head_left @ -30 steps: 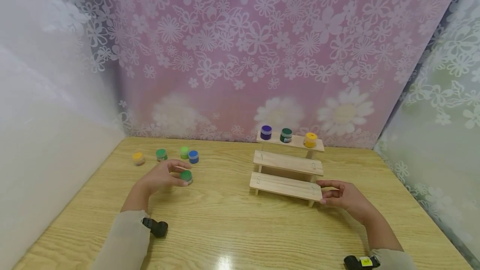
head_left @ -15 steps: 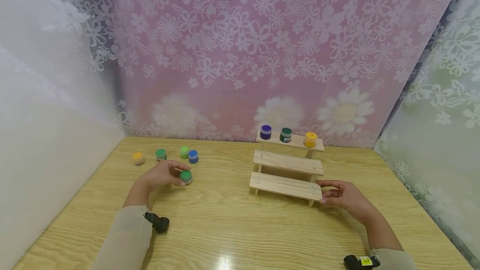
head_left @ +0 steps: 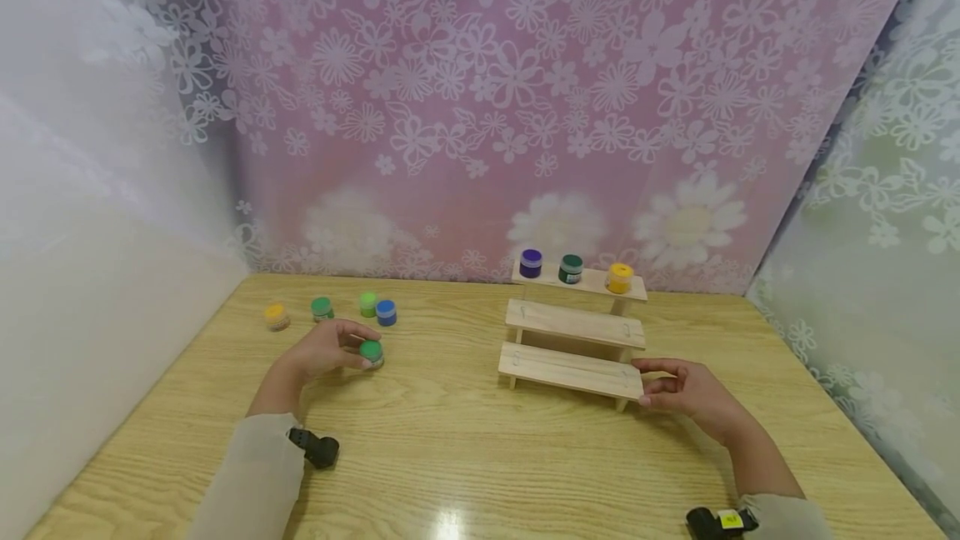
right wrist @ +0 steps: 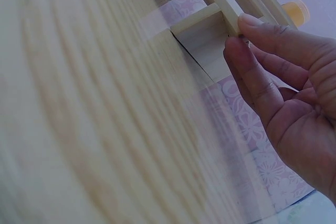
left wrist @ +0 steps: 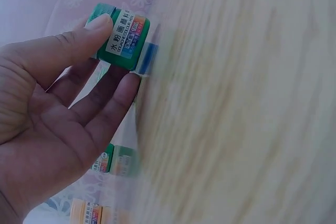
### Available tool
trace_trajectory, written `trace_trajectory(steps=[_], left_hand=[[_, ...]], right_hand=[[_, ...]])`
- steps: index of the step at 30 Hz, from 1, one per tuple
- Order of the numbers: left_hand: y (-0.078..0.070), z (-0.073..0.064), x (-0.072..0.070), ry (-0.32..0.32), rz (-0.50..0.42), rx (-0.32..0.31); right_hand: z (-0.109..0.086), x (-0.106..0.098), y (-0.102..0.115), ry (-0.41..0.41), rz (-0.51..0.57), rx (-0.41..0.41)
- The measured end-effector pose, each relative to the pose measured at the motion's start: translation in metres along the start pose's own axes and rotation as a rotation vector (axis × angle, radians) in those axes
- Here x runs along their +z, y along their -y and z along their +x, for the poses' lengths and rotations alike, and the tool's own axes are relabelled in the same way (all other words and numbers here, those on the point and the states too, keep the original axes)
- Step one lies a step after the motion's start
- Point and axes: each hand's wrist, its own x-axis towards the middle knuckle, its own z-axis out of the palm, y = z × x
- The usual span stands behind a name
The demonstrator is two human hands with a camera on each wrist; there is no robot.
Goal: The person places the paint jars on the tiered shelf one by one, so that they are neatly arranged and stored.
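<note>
A small gouache jar with a green lid (head_left: 371, 350) is pinched between the thumb and fingers of my left hand (head_left: 322, 350). In the left wrist view the green jar (left wrist: 123, 38) shows its printed label, the thumb lying across its lid end, close to the tabletop. My right hand (head_left: 693, 397) holds the right end of a three-step wooden stand (head_left: 570, 369). Seen from the right wrist, the thumb presses on the lowest step's edge (right wrist: 231, 17) with a fingertip under it. Purple (head_left: 530, 263), dark green (head_left: 571, 269) and yellow (head_left: 619, 278) jars stand on the top step.
Beyond my left hand are more jars on the table: yellow (head_left: 277, 317), green (head_left: 322, 309), light green (head_left: 368, 304) and blue (head_left: 386, 312). A pink flowered curtain (head_left: 450, 148) hangs along the table's back edge.
My left wrist has shifted slightly forward and the thumb has drawn back a little along the green jar, which stays nearly in place. The right hand and the stand look unchanged.
</note>
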Motion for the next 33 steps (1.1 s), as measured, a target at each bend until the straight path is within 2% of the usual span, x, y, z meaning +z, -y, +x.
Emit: trace_trajectory(steps=[7,11,23,30,33], left_hand=[[-0.006,-0.002,0.004,-0.005,-0.008,-0.001],[-0.012,-0.004,0.007,0.006,-0.005,0.037],[-0.030,-0.004,0.016,-0.033,0.046,0.070],[-0.042,-0.003,0.025,-0.008,0.007,0.201],[-0.046,-0.001,0.028,-0.005,-0.009,0.238]], right_hand=[[0.000,0.000,0.000,-0.002,0.000,0.007],[0.000,0.000,0.000,-0.003,-0.005,0.003],[0.000,0.000,0.000,0.002,-0.001,-0.007],[0.000,0.000,0.001,-0.002,-0.007,-0.002],[0.000,0.000,0.001,0.001,-0.010,-0.003]])
